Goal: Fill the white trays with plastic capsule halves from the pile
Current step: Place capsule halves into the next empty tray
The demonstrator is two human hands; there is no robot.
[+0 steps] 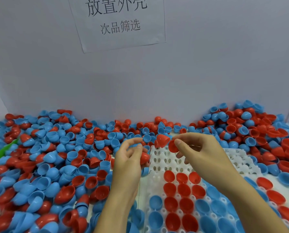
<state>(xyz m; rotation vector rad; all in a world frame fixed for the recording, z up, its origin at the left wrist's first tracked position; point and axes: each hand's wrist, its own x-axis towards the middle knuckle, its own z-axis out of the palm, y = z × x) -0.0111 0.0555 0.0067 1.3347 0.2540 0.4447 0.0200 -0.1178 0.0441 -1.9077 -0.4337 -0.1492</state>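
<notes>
- The right hand pinches a red capsule half between thumb and curled fingers, above the far edge of the white tray. A second red half, pointed like a cone, sits just at its ten o'clock; whether the same fingers carry it or it rests on the pile cannot be told.
- The left hand has its fingers curled round another red half and, nearer the fingertips, what looks like a blue half, partly hidden.
- The halves look like thin moulded plastic shells: light, stiff and smooth, so probably slippery under a loose grip and liable to nest or jam into one another. The surest hold is likely a pinch across the rim, one finger inside the cup and the thumb outside, as the right hand seems to do.
- Each half is a short cup; its long axis runs from rim to dome. The pinched half appears to show its open mouth toward the camera, axis roughly level, though blur makes this uncertain.
- The seated halves in the tray stand with mouths up and axes vertical, so the held one would likely need tipping mouth-upward.
- The loose pile spreads from nine o'clock round to two o'clock of the tray, lying every way.
- Empty sockets remain at the tray's twelve o'clock end.
</notes>
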